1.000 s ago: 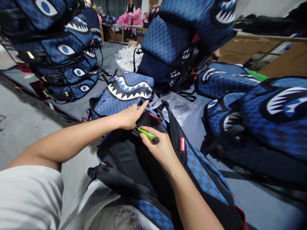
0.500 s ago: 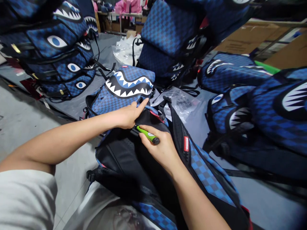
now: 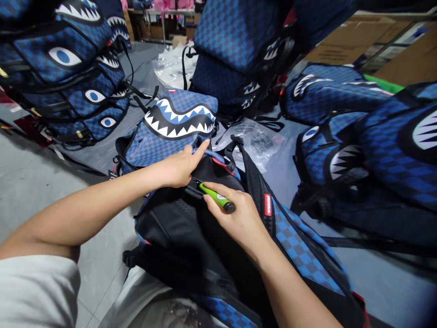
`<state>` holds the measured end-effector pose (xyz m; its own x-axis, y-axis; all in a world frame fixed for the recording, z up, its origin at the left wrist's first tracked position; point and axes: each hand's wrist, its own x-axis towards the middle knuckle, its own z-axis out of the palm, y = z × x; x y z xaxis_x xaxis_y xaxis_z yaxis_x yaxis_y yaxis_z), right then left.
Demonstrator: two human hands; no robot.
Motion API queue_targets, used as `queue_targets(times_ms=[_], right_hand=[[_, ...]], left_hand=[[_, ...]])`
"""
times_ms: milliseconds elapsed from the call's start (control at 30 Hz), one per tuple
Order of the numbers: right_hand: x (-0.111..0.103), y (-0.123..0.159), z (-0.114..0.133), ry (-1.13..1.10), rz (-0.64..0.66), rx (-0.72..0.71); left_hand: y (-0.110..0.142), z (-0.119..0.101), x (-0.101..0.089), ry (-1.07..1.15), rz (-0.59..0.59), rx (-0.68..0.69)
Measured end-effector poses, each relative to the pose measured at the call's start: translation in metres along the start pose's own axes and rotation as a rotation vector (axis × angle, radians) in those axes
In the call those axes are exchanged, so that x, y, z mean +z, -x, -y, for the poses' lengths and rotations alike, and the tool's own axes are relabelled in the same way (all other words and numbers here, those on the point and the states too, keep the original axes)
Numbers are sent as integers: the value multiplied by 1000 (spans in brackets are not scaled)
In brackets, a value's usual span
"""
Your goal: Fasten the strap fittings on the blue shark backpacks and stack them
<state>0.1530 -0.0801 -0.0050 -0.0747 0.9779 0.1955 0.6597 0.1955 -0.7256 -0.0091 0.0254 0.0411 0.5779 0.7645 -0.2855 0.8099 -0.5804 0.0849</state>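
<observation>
Right hand fingers closed around green tool, tip on black backpack top edge. Left hand flat on backpack just beside tip, forefinger extended, holding nothing.

workshop | stacked identical backpacks | cardboard boxes | plastic bags
</observation>
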Motion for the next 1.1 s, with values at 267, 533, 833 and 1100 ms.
queue_targets(times_ms=[267,533,833,1100], right_hand=[[-7,-2,1,-77,45,73],[-3,-6,-3,-132,18,106],[-2,-9,1,-175,27,99],[-2,-7,1,-89,29,101]], left_hand=[[0,1,-2,12,7,-1],[-3,-1,-11,-93,49,-7],[-4,13,-9,26,29,90],[-3,17,1,12,-14,73]])
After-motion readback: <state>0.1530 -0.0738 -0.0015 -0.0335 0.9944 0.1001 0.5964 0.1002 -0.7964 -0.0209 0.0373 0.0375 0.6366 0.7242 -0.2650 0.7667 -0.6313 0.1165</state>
